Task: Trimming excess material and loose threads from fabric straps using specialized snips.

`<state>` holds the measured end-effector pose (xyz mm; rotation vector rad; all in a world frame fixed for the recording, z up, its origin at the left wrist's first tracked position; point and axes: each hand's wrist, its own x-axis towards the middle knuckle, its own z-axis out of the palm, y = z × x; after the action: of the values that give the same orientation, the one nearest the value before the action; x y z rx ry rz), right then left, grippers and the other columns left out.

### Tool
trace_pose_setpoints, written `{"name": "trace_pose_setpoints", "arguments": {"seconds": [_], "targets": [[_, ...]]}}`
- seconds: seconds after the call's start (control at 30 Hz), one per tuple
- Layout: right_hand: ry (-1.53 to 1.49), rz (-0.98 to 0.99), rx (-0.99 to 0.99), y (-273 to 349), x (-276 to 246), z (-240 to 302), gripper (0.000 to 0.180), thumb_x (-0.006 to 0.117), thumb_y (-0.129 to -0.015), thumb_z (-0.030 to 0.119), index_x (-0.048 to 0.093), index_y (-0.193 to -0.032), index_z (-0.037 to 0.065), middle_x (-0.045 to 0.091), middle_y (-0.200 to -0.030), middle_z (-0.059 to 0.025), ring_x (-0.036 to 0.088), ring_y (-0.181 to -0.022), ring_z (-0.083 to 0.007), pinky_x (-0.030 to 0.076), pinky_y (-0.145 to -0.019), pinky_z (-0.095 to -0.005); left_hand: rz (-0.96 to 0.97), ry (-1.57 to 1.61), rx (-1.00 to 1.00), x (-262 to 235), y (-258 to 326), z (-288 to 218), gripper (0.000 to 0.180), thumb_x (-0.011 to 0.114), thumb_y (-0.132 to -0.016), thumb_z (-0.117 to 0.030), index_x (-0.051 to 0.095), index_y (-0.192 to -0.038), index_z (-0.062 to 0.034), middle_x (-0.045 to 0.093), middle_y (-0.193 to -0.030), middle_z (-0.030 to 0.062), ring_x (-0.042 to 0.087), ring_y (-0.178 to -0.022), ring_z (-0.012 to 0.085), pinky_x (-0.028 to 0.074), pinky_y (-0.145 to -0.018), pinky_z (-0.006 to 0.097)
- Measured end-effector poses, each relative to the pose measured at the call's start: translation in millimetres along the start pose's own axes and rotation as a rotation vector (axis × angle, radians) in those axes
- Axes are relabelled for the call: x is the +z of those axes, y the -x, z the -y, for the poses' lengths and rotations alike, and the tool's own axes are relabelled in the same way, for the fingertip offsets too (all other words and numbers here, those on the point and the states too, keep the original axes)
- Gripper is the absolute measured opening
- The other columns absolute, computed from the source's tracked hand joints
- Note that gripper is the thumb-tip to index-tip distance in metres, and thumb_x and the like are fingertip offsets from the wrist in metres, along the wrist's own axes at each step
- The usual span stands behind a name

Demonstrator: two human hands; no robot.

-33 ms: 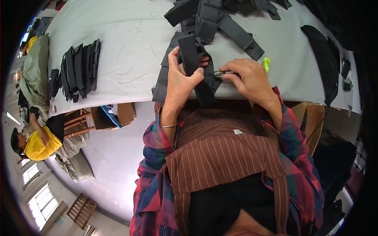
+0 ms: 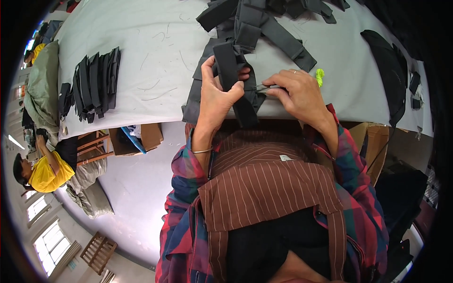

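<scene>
My left hand (image 2: 217, 96) is closed around a dark grey folded fabric strip (image 2: 226, 63), its thumb pressing on the front and other fingertips showing behind. The strip stands tilted over more dark strips at the table's front edge. My right hand (image 2: 299, 92) pinches small metal thread snips (image 2: 266, 88) between thumb and fingers. Their tips point left, at the edge of the held fabric. Part of the snips is hidden inside my hand. Beyond my hands lies a loose heap of similar dark fabric strips (image 2: 247, 35).
A neat row of dark strips (image 2: 96, 85) lies left on the pale table cover (image 2: 146, 56), among loose threads. A neon yellow bundle (image 2: 319, 78) is right of my right hand. Dark curved fabric (image 2: 384, 70) lies far right. Someone in a yellow shirt (image 2: 49, 172) works at left.
</scene>
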<state>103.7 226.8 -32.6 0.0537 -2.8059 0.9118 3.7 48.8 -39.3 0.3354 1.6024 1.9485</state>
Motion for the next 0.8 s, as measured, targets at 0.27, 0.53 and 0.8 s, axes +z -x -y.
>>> {"name": "trace_pose_setpoints", "arguments": {"seconds": [0.27,0.53,0.8], "targets": [[-0.037,0.057,-0.039,-9,-3,-13,0.015,0.066,-0.078,0.013,0.067,-0.09,0.006,0.065,-0.08,-0.0075,0.06,-0.073,-0.027,0.043,-0.067,-0.0358,0.031,0.003,-0.008,-2,-2,0,0.067,0.056,-0.078,0.003,0.019,-0.133,0.0011,0.06,-0.111,0.0209,0.061,-0.103,0.0226,0.046,-0.092,0.032],[-0.218,0.141,-0.015,-17,2,-20,0.014,0.066,-0.078,0.013,0.067,-0.09,0.006,0.067,-0.082,-0.0074,0.061,-0.077,-0.0268,0.045,-0.071,-0.0338,0.036,0.008,-0.019,-2,-4,1,0.065,0.056,-0.078,0.003,0.021,-0.133,0.0012,0.059,-0.111,0.0211,0.061,-0.104,0.0233,0.046,-0.093,0.033],[0.039,0.029,-0.254,-18,1,-20,0.011,0.069,-0.075,0.015,0.067,-0.086,0.013,0.058,-0.072,0.0005,0.052,-0.07,-0.0197,0.035,-0.066,-0.0324,0.029,0.021,-0.026,-2,-3,0,0.063,0.056,-0.079,0.003,0.022,-0.132,0.0011,0.059,-0.111,0.0209,0.061,-0.104,0.0238,0.045,-0.094,0.034]]}}
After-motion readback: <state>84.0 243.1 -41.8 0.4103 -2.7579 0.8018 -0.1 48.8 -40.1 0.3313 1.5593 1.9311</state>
